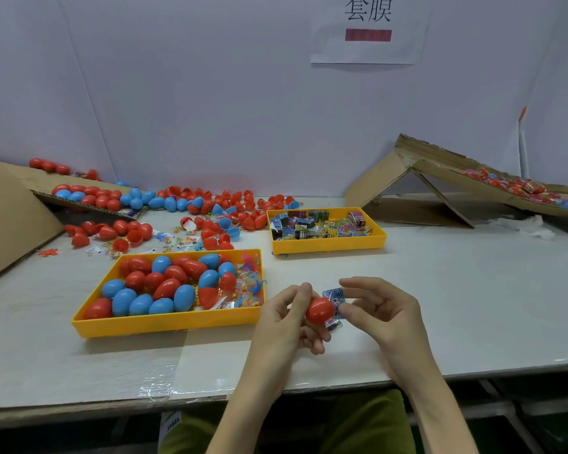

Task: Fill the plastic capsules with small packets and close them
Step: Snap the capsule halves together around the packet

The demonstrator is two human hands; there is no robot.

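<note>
Plastic looks light and slick; the left hand (284, 326) grips the red capsule (319, 310) by its sides. The right hand (386, 317) pinches a limp blue packet (334, 295).

I saw a glossy red capsule (319, 310) pinched in my left hand (286, 326), a blue packet (334, 295) touching its right side, closed capsules (164, 286) heaped in the near tray (164, 326), and packets (322, 226) filling the far tray (328, 245).

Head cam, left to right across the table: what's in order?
cardboard sheet → yellow tray of capsules → left hand → red capsule → blue packet → right hand → cardboard ramp
</note>
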